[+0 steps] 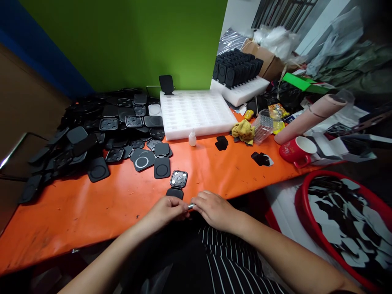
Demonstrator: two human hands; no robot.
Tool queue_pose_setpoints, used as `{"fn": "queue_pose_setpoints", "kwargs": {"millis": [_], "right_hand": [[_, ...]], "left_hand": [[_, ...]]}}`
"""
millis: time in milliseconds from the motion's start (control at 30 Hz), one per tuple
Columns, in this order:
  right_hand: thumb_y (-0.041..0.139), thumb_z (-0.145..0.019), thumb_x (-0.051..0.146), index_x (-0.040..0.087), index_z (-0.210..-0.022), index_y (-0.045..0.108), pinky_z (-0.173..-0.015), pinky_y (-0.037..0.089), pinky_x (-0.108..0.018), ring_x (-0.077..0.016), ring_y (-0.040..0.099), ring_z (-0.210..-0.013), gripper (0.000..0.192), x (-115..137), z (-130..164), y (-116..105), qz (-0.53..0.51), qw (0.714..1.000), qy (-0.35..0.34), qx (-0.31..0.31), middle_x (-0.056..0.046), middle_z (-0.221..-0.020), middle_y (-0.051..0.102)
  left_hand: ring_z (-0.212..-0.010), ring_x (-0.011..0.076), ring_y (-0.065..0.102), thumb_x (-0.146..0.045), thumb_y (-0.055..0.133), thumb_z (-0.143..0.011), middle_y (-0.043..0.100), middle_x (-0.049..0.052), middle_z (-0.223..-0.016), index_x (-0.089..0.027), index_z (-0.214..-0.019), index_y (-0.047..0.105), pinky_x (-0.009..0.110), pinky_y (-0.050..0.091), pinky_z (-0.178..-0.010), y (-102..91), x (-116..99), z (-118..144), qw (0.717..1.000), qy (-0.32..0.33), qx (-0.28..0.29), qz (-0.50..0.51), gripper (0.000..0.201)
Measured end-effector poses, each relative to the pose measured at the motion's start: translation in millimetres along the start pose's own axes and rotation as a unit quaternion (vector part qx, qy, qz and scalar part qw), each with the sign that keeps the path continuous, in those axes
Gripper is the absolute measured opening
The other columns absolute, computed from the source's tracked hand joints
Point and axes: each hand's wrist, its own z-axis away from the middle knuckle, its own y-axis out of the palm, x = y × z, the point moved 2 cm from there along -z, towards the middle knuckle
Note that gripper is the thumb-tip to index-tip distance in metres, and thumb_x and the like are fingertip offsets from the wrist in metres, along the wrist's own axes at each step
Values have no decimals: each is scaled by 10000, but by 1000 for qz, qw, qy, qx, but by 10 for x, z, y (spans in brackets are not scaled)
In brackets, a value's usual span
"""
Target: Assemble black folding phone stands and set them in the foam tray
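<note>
A small silver, rod-like piece (191,206) shows between my two hands at the table's front edge. My left hand (170,210) pinches its left end between thumb and fingers. Curled around its other end are the fingers of my right hand (216,210), which hide part of it. Just beyond my left hand lies an unfolded black hinged pad (179,179), its upper half showing round recesses, two with light discs. Farther off, another black folding pad (161,167) with a ring mark lies flat.
A heap of black folding pads (110,124) covers the left of the orange table (122,200). A white foam tray (196,114) stands at the back, with a small dropper bottle (192,139) before it. To the right are a yellow cloth (243,131), red mug (288,151) and red tub (303,204).
</note>
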Motion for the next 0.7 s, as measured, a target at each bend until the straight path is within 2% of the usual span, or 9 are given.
{"fn": "queue_pose_setpoints", "kwargs": {"millis": [133, 267, 400, 533, 700], "right_hand": [[367, -898, 233, 173, -923, 540, -694, 373, -274, -160, 456, -774, 185, -1, -3, -13, -17, 1000, -11, -3, -50, -809, 531], [361, -896, 224, 168, -917, 537, -697, 374, -280, -162, 453, -764, 186, -2, -21, -18, -25, 1000, -13, -13, -56, -814, 533], [349, -898, 231, 168, -912, 535, -700, 373, -290, -167, 445, -752, 197, -13, -11, 8, -25, 999, -17, -25, -57, -802, 532], [332, -901, 243, 167, -934, 535, -703, 372, -305, -173, 434, -739, 219, -21, 37, 60, -31, 998, -29, -43, -64, -800, 533], [323, -902, 249, 161, -974, 527, -731, 374, -330, -186, 445, -766, 233, -3, 71, 102, -56, 996, -30, -63, -81, -841, 547]], "left_hand": [[-586, 130, 576, -319, 555, -704, 659, 41, -649, -117, -681, 647, 232, 431, -576, 3, -1, -9, 1000, 19, -18, -11, 223], [-570, 127, 570, -285, 534, -712, 620, -6, -582, -144, -629, 602, 224, 411, -560, 20, 33, -26, 995, 55, -69, -36, 177], [-593, 133, 576, -301, 535, -724, 626, -20, -595, -162, -661, 607, 227, 405, -578, 42, 68, -17, 990, 73, -109, -57, 169], [-593, 141, 573, -300, 553, -701, 626, -15, -581, -160, -638, 615, 231, 405, -575, 58, 79, -4, 989, 74, -118, -50, 166], [-552, 123, 549, -273, 568, -669, 606, -16, -552, -153, -622, 600, 229, 407, -565, 59, 88, 21, 992, 51, -110, 17, 133]]}}
